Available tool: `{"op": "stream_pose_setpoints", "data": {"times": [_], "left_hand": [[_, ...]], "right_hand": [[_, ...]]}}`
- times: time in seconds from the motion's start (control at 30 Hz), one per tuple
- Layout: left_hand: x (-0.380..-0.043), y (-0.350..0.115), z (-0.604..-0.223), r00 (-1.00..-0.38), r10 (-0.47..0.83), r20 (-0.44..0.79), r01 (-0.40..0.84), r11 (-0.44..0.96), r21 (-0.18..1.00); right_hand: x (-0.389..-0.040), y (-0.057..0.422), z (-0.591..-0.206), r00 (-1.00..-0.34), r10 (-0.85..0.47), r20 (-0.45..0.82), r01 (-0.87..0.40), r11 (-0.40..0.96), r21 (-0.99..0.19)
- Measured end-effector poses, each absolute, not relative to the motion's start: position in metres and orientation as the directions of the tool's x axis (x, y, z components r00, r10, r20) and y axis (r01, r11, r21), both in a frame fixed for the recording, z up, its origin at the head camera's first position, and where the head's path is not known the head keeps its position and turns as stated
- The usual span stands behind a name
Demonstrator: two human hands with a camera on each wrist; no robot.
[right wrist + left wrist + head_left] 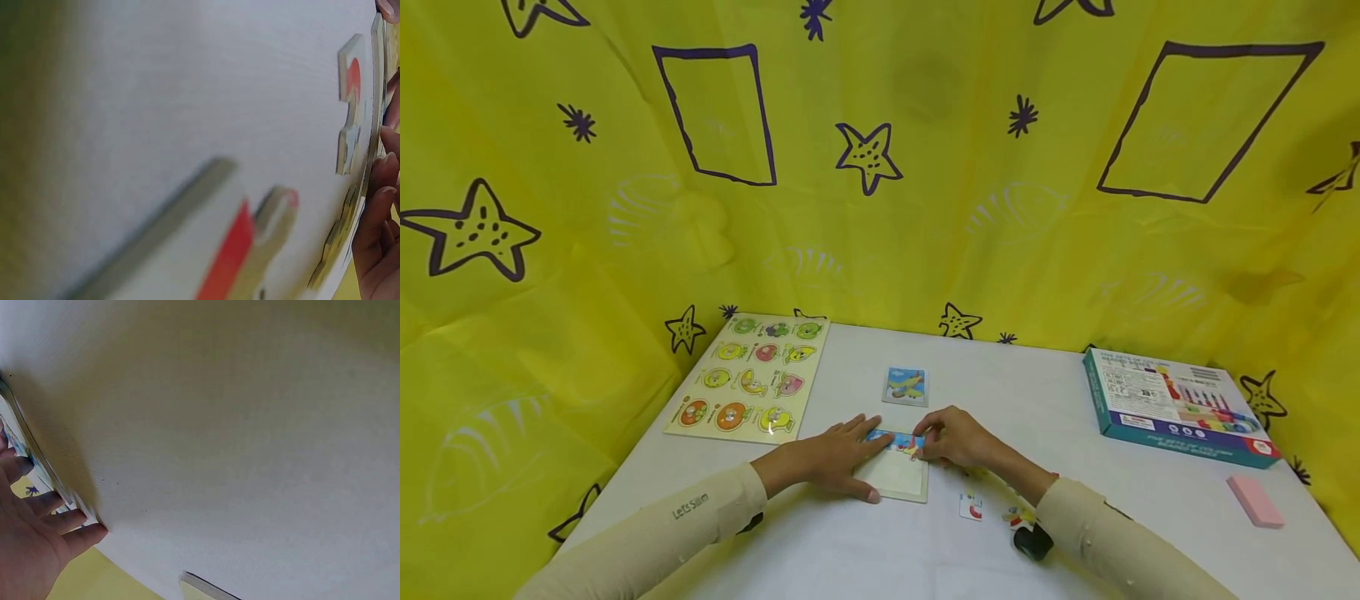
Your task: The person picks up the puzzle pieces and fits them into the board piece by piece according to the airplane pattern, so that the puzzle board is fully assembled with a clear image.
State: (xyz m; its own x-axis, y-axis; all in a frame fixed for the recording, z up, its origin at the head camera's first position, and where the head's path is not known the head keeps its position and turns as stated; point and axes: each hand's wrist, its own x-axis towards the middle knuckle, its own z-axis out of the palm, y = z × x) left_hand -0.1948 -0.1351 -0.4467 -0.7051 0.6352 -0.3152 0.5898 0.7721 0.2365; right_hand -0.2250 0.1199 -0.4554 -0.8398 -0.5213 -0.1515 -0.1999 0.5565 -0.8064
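Observation:
A small puzzle board (pixel 895 477) lies on the white table, with blue and red picture pieces (pixel 897 442) along its far edge. My left hand (pixel 829 457) rests over its left side, fingers spread and fairly straight; the left wrist view catches those fingers (pixel 76 539) by the frame's edge. At the far right corner, my right hand (pixel 957 438) pinches a puzzle piece (pixel 916 448) with thumb and fingers, which partly cover it. To the right lie a loose puzzle piece (pixel 971 507) with a red curve and yellowish pieces (pixel 1017 517) beneath the right wrist.
Behind the board sits a square airplane picture (pixel 906 387). A fruit board (pixel 741 379) lies at the far left. On the right are a game box (pixel 1180 408) and a pink block (pixel 1256 501). A yellow curtain (pixel 925 250) hangs around the table.

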Motion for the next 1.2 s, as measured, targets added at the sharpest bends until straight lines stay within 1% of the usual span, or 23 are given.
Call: {"op": "stream_pose_setpoints", "data": {"times": [0.2,0.43,0.57,0.77,1.1,1.2], "left_hand": [[-0.195,-0.136,-0.448,-0.703,0.637,-0.315,0.593,0.77,0.235],[-0.195,-0.135,-0.447,-0.705,0.636,-0.315,0.593,0.772,0.229],[-0.194,-0.135,-0.446,-0.706,0.633,-0.317,0.591,0.774,0.228],[-0.194,-0.135,-0.446,-0.706,0.632,-0.318,0.591,0.774,0.225],[-0.193,-0.132,-0.444,-0.708,0.629,-0.321,0.587,0.777,0.23],[-0.194,-0.13,-0.443,-0.695,0.648,-0.313,0.614,0.761,0.212]], "right_hand": [[-0.226,0.118,-0.454,-0.844,-0.513,-0.158,-0.205,0.58,-0.789],[-0.225,0.117,-0.45,-0.863,-0.478,-0.162,-0.217,0.64,-0.737],[-0.225,0.117,-0.45,-0.867,-0.475,-0.152,-0.231,0.652,-0.722],[-0.224,0.118,-0.449,-0.856,-0.499,-0.136,-0.261,0.643,-0.72],[-0.223,0.129,-0.448,-0.84,-0.524,-0.14,-0.269,0.626,-0.732],[-0.222,0.136,-0.447,-0.831,-0.544,-0.119,-0.288,0.603,-0.744]]}}
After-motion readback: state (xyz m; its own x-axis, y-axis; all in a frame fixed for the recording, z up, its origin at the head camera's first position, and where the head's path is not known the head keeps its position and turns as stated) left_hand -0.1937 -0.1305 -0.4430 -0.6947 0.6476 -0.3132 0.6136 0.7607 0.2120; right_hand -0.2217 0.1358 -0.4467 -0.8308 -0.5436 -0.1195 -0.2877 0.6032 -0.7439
